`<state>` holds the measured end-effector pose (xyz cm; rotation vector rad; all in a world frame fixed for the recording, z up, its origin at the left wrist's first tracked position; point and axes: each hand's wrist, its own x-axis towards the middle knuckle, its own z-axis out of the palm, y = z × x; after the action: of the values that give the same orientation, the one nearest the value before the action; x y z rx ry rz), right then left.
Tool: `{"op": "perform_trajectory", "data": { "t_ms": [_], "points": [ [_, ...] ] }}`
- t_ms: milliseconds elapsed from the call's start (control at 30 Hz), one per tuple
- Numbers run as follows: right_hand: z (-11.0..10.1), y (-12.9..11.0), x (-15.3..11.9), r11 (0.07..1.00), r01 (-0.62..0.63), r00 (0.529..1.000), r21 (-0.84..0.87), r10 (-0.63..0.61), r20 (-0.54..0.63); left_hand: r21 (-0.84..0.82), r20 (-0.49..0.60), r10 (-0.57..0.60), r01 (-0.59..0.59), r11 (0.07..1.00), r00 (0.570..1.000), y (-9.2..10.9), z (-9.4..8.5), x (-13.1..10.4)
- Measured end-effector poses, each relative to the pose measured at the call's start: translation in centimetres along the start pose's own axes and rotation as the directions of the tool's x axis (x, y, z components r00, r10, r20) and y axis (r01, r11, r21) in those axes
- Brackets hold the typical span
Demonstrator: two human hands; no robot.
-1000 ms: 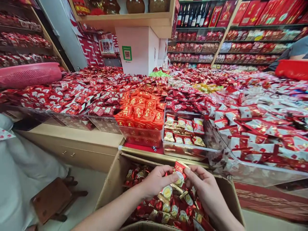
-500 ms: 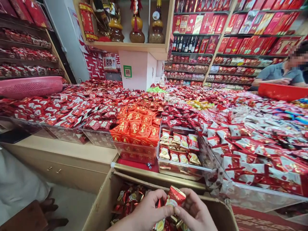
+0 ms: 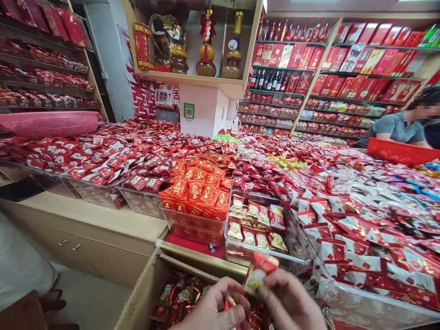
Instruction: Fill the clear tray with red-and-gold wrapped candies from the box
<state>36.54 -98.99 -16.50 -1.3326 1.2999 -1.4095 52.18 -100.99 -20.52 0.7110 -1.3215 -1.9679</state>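
Both hands are over a cardboard box [image 3: 137,293] of red and gold wrapped packets [image 3: 177,291]. My right hand [image 3: 292,298] pinches one red and gold packet [image 3: 259,270], slightly blurred, held upright above the box. Just left of it, my left hand [image 3: 218,305] has its fingers curled round another red packet [image 3: 229,302], mostly hidden by the fingers. Beyond the hands stands a clear bin [image 3: 268,254] with similar packets laid in rows. To its left is a clear bin [image 3: 195,229] of bright red packets.
Heaped wrapped sweets [image 3: 371,229] cover the wide counter. A pink basket [image 3: 51,124] lies at the left, a red basket [image 3: 400,151] at the right near a person [image 3: 398,126]. A display cabinet [image 3: 192,79] overhangs the counter. A stool [image 3: 24,314] stands at lower left.
My right hand has moved right and raised its packet slightly, apart from my left hand. The camera view has shifted a little, and the counter appears slightly lower.
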Motion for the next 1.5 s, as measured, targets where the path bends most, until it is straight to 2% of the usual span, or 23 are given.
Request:
{"op": "perform_trajectory", "data": {
  "t_ms": [100,167,233,300,400,500,600,733,800,900,967,1100,1233,1400,1500],
  "points": [
    [-1.4,-3.9,5.8,0.957,0.088,0.995,-0.275,-0.095,-0.011,-0.073,-0.057,-0.025,0.021,0.997,0.998,0.1,0.4,-0.1],
    [-1.7,-5.0,10.2,0.848,0.055,0.998,-0.528,-0.069,-0.007,-0.066,-0.083,-0.065,0.06,0.996,0.994,0.0,0.5,-0.3],
    [-1.6,-4.6,14.1,0.678,-0.022,1.0,-0.735,0.007,-0.023,-0.055,-0.072,-0.095,0.091,0.994,0.993,-0.3,0.6,-0.6],
    [-1.1,-3.4,16.7,0.555,-0.032,0.999,-0.832,0.041,-0.011,-0.049,-0.056,-0.129,0.126,0.991,0.99,-0.6,0.6,-0.7],
    [-0.2,-1.7,18.6,0.485,-0.01,0.995,-0.874,0.095,0.042,-0.033,-0.061,-0.167,0.166,0.986,0.984,-1.1,0.4,-0.8],
    [0.3,-0.9,19.0,0.468,-0.007,0.991,-0.884,0.122,0.057,0.025,-0.087,-0.182,0.185,0.982,0.979,-1.4,0.2,-0.7],
    [0.5,-0.5,18.9,0.444,0.015,0.995,-0.896,0.084,0.058,0.107,-0.13,-0.209,0.224,0.969,0.969,-1.6,0.2,-0.6],
    [0.7,-0.3,18.4,0.352,0.057,0.995,-0.934,0.056,0.082,0.165,-0.149,-0.248,0.272,0.948,0.957,-1.7,0.2,-0.6],
    [0.7,-0.3,18.1,0.3,0.149,0.988,-0.942,-0.006,0.154,0.181,-0.154,-0.274,0.3,0.937,0.949,-1.8,0.2,-0.6],
    [0.6,-0.1,17.7,0.207,0.353,0.936,-0.912,-0.094,0.34,0.208,-0.159,-0.297,0.326,0.922,0.941,-2.1,0.1,-0.6],
    [0.3,0.1,17.5,0.14,0.394,0.919,-0.908,-0.04,0.393,0.226,-0.161,-0.302,0.333,0.915,0.94,-2.0,0.2,-0.6],
    [-0.2,0.5,17.1,0.033,0.342,0.935,-0.939,0.084,0.344,0.269,-0.194,-0.331,0.374,0.888,0.924,-1.4,0.5,-0.6],
    [-0.2,0.7,17.0,0.045,0.36,0.929,-0.932,0.078,0.363,0.287,-0.217,-0.342,0.395,0.873,0.914,-1.1,0.6,-0.7],
    [0.1,0.9,17.2,0.061,0.482,0.867,-0.874,0.105,0.486,0.298,-0.211,-0.34,0.392,0.871,0.916,-1.3,0.6,-0.8],
    [-0.7,0.3,17.1,0.026,0.422,0.903,-0.906,0.084,0.422,0.299,-0.215,-0.342,0.395,0.869,0.915,-1.5,0.6,-0.8]
  ]
}}
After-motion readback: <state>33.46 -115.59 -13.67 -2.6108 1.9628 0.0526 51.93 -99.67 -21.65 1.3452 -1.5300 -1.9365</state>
